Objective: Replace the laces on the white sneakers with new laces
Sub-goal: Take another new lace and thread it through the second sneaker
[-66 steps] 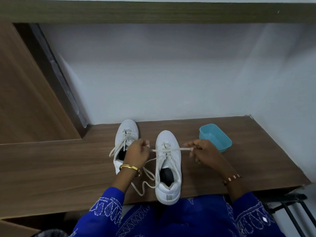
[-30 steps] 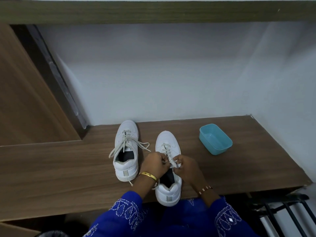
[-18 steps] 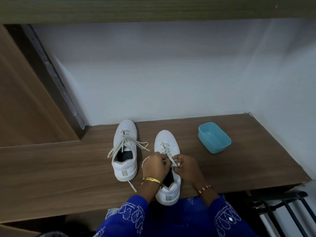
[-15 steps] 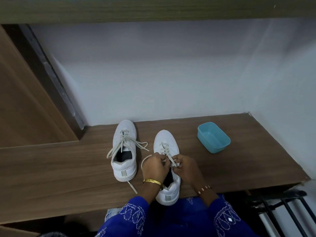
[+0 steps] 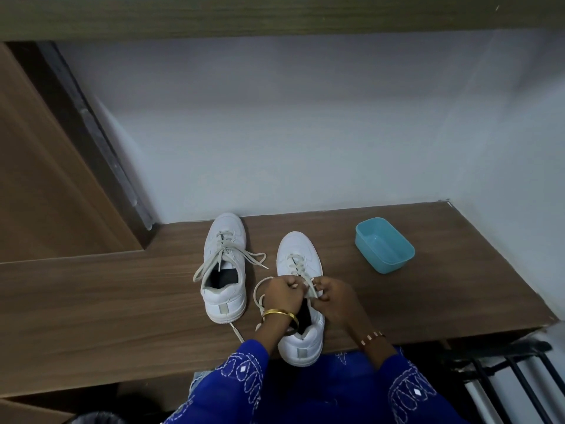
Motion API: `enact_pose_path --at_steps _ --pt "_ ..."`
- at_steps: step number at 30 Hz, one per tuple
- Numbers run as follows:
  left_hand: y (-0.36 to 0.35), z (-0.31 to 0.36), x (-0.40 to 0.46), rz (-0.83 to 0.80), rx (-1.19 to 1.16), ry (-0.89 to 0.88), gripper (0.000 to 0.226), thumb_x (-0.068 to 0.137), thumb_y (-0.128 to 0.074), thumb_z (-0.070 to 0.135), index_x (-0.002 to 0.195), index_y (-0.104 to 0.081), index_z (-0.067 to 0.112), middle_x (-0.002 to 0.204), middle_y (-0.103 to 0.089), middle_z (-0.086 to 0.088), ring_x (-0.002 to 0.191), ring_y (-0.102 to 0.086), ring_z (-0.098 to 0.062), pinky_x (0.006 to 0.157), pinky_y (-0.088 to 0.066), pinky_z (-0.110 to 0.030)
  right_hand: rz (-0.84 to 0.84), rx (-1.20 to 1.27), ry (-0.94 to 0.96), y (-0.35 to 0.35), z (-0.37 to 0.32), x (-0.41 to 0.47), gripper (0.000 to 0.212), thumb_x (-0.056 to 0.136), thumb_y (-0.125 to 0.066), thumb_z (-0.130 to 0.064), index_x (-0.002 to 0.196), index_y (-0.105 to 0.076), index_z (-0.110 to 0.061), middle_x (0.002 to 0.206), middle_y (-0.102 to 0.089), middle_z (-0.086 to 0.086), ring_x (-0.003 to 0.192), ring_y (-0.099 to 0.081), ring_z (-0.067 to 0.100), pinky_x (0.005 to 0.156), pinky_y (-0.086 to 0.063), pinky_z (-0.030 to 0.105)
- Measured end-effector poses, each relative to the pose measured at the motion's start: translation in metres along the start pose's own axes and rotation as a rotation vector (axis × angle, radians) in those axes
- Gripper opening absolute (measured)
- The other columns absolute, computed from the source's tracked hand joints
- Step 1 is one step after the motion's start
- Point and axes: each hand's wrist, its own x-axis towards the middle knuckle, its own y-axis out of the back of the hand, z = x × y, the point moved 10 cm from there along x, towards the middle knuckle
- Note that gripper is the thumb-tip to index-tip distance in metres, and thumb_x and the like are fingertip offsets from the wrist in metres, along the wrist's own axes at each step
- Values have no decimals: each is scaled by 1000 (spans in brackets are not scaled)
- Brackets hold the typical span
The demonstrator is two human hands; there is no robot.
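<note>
Hands meet over the tongue of the right-hand sneaker [image 5: 301, 270] in the lower centre of the frame, where a couple of seconds ago I had them spread wide, stretching the lace [image 5: 310, 287] out taut to either side of the shoe. Now my left hand [image 5: 284, 293] and right hand [image 5: 331, 296] are nearly touching, each with fingers pinched closed on a strand of that lace just above the shoe's opening, and a slack loop curls out to the left of my left wrist. I read that shift as the end of tightening and the start of tying: the crossings up the front look threaded through, so this shoe seems close to done apart from the knot. The other sneaker [image 5: 224, 267] stands just left of it, toe toward the wall, laced but with its ends lying loose across the wooden counter [image 5: 122, 301]; whether those are new or old laces I cannot tell from here. A light blue tub [image 5: 383, 244] sits well apart to the right, apparently empty. My next concern is keeping tension on both strands while I form the bow, since letting go of either could loosen the top crossings.
</note>
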Motion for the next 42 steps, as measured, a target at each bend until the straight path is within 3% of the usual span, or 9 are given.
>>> enact_pose_path --at_steps 10,15,19,23,26,29,32,39,42 --pt "3 34 -11 35 611 -417 25 88 -52 25 107 -66 17 106 -55 -7 100 -54 -24 79 -41 -31 213 310 -131 14 11 8 10 85 -64 -6 76 -68 -5 62 -63 1 56 -58 6 57 -48 21" --pt "17 32 -10 35 468 -475 30 77 -58 32 103 -68 22 100 -65 -3 93 -62 -24 85 -47 -39 297 441 -247 24 13 12 16 88 -57 -3 71 -60 -4 67 -61 8 60 -55 17 56 -47 24" --pt "25 26 -6 26 456 -499 46 69 -63 38 111 -63 20 106 -63 -4 97 -60 -23 86 -48 -40 587 708 -349 108 39 16 16 94 -47 -14 100 -56 -1 93 -66 14 74 -63 19 71 -54 30" --pt "30 6 7 5 531 -422 80 60 -52 70 124 -53 22 113 -59 -1 104 -54 -19 87 -45 -32 848 528 -277 187 46 3 30 98 -38 -34 93 -55 -9 68 -57 3 55 -49 9 51 -47 16" --pt "25 0 9 -112 401 -337 77 67 -69 55 131 -46 20 120 -57 -3 109 -55 -17 86 -41 -19 504 29 -253 155 45 13 70 92 -25 -62 98 -60 -2 87 -61 23 67 -45 16 75 -47 30" --pt "19 -4 10 -180 291 -274 67 76 -75 27 132 -43 11 125 -56 -7 113 -55 -16 82 -34 -8 364 -157 -133 114 19 24 26 93 -52 -17 110 -63 -1 104 -65 19 87 -59 25 79 -44 28" --pt "16 -8 9 -205 255 -234 62 77 -73 25 130 -44 11 123 -56 -9 111 -55 -17 86 -38 -14 125 -356 46 47 -6 28 26 87 -59 -22 108 -67 -8 109 -66 11 96 -59 22 84 -44 29" --pt "16 -11 12 -192 244 -231 60 77 -74 24 129 -47 12 121 -56 -6 110 -55 -15 85 -38 -13 144 -249 99 14 -24 15 17 88 -57 -13 76 -62 -2 81 -62 13 77 -57 24 72 -48 38" --pt "13 -10 12 -176 251 -254 58 74 -76 27 125 -50 15 117 -58 -5 102 -54 -10 84 -40 -15 271 163 -19 53 -28 7 14 91 -49 -3 82 -61 -1 77 -59 5 68 -54 14 57 -45 11"
